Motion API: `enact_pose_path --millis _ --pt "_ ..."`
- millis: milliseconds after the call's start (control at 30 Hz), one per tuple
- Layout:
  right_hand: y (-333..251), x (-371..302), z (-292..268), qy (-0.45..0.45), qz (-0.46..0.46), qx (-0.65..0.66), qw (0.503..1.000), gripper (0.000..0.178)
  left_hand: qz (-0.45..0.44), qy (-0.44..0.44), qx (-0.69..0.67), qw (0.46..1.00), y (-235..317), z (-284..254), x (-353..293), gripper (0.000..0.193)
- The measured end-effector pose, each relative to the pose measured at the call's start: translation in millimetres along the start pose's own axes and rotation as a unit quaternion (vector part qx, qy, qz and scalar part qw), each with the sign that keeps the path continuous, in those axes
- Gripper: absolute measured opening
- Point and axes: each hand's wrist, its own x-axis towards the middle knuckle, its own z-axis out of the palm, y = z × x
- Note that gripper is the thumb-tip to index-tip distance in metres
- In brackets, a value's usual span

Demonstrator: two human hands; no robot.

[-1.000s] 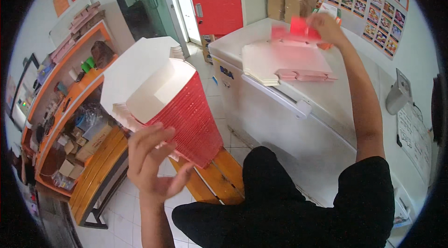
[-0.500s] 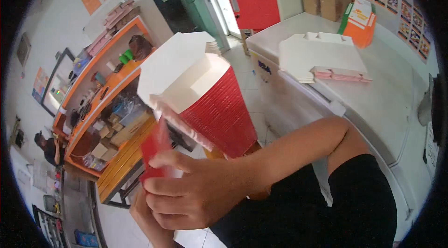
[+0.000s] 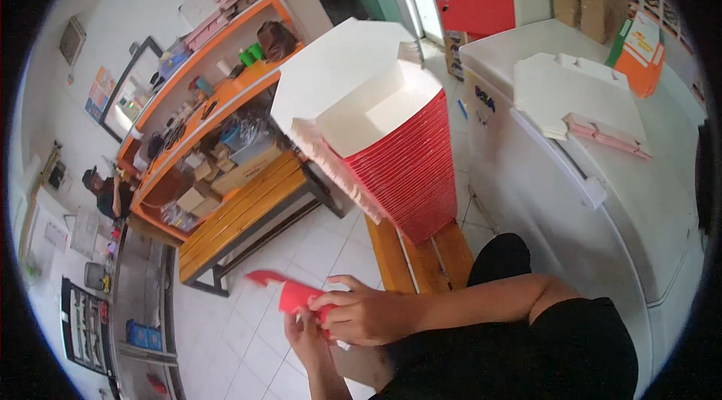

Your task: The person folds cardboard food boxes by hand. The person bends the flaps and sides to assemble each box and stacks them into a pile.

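Both my hands are on a red cardboard piece [image 3: 295,297], bent and with one flap sticking out to the left, low above the floor. My left hand [image 3: 307,336] pinches its lower edge. My right hand [image 3: 359,315] grips its right side, with one finger raised; the part under the fingers is hidden. Beyond my hands, a tall stack of nested red cardboard boxes [image 3: 410,167] with white insides stands on a slatted wooden bench [image 3: 391,253]. Against the stack's left side, a pile of flat white box blanks [image 3: 342,73] leans upright, with pinkish edges.
On my right, a white chest freezer [image 3: 541,167] carries more flat blanks [image 3: 575,95] and an orange-and-green carton [image 3: 639,58]. Another wooden bench [image 3: 244,208] stands to the left, before an orange shelf counter [image 3: 226,99]. A person [image 3: 111,193] is at the far left.
My hands have come down and away from the stack with the red cardboard piece, and my left hand now shows. The whole view has swung left, so the stack appears further right.
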Motion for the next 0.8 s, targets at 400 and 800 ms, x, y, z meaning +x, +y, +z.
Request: enact_pose_path --millis 400,800 --pt "29 -10 -24 0.033 0.097 0.023 0.994 0.060 -0.132 -0.265 0.307 0.905 17 -8 4 0.049" --pt "47 -27 -3 -0.006 0.234 0.146 0.961 0.017 -0.013 -0.040 0.257 0.965 -8 -13 -28 0.011"
